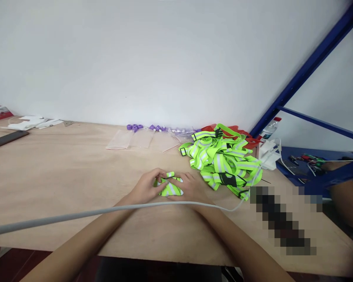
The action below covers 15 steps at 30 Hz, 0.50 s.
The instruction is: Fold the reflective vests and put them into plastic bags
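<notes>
A folded reflective strap (171,188), neon green with silver-grey stripes, lies on the table between my hands. My left hand (148,186) grips its left side, thumb across the front and fingers curled behind. From the right, my right hand (190,187) closes over the strap's other side, its fingers partly hiding it. A short strap end sticks up at the top of the bundle. Just right of my hands sits a tangled heap of similar green straps (223,158) with black buckles (228,179).
A white cable (114,209) runs across in front of my forearms. Clear plastic bags (119,140) and purple pieces (134,127) lie along the wall. Red straps (238,131), a bottle (271,128) and a white adapter (267,154) stand right. A dark phone-like slab (7,140) lies left.
</notes>
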{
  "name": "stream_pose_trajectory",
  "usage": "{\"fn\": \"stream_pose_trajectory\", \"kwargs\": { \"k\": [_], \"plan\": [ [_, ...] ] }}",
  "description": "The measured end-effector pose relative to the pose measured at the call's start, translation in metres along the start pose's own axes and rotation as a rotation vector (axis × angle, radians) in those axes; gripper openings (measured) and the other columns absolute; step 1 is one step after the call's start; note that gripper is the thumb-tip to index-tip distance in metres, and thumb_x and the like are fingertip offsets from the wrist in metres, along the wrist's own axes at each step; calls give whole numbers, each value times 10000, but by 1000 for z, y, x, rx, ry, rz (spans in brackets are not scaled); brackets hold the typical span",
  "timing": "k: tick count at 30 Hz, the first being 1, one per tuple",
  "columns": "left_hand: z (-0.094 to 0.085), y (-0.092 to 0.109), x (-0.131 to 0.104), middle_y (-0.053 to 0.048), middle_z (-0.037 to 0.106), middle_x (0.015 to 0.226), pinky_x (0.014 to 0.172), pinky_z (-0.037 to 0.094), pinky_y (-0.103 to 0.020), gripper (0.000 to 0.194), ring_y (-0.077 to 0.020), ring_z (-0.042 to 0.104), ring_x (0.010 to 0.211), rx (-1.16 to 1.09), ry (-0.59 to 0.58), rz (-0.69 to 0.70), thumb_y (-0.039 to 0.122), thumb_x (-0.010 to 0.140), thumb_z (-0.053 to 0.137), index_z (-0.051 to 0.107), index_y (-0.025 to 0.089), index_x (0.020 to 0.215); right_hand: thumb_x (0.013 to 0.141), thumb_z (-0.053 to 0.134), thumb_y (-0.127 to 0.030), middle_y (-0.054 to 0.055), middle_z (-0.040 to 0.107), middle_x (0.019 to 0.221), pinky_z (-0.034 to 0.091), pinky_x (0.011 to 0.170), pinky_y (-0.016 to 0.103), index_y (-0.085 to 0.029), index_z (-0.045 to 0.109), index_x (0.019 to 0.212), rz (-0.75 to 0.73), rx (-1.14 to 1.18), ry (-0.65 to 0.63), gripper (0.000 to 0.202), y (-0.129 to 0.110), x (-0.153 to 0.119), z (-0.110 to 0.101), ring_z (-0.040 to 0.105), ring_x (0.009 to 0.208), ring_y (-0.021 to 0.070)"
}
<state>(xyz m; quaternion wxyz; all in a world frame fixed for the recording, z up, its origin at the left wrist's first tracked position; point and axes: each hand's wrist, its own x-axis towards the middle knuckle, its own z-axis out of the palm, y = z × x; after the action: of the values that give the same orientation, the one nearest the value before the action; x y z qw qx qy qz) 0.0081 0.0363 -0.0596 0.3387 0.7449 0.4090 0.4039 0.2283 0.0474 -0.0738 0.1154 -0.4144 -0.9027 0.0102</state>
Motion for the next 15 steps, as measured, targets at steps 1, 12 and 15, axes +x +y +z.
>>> {"fn": "stream_pose_trajectory", "kwargs": {
  "k": [1,12,15],
  "plan": [
    [1,-1,-1,-7,632,867,719,452,-259,179,-149,563,775,0,5,-12,247,863,642,650,174,1026,836,737,-587,92,660,1301,412,962,405,-328,643,1343,-2,17,29,577,1,-1,4,608,1122,298],
    [12,-18,6,-76,655,948,858,511,-354,187,-225,621,931,80,-1,-21,360,873,717,753,177,893,782,787,-518,145,669,1167,477,897,404,-158,618,1153,42,115,219,545,7,-4,25,627,1069,308],
    [14,-15,1,-118,638,1252,1025,467,-435,388,-299,571,1181,206,-60,89,415,761,844,704,184,1038,757,803,-451,157,655,1186,480,931,418,-151,602,1180,34,140,232,556,8,-4,27,621,1097,317]
  ]
}}
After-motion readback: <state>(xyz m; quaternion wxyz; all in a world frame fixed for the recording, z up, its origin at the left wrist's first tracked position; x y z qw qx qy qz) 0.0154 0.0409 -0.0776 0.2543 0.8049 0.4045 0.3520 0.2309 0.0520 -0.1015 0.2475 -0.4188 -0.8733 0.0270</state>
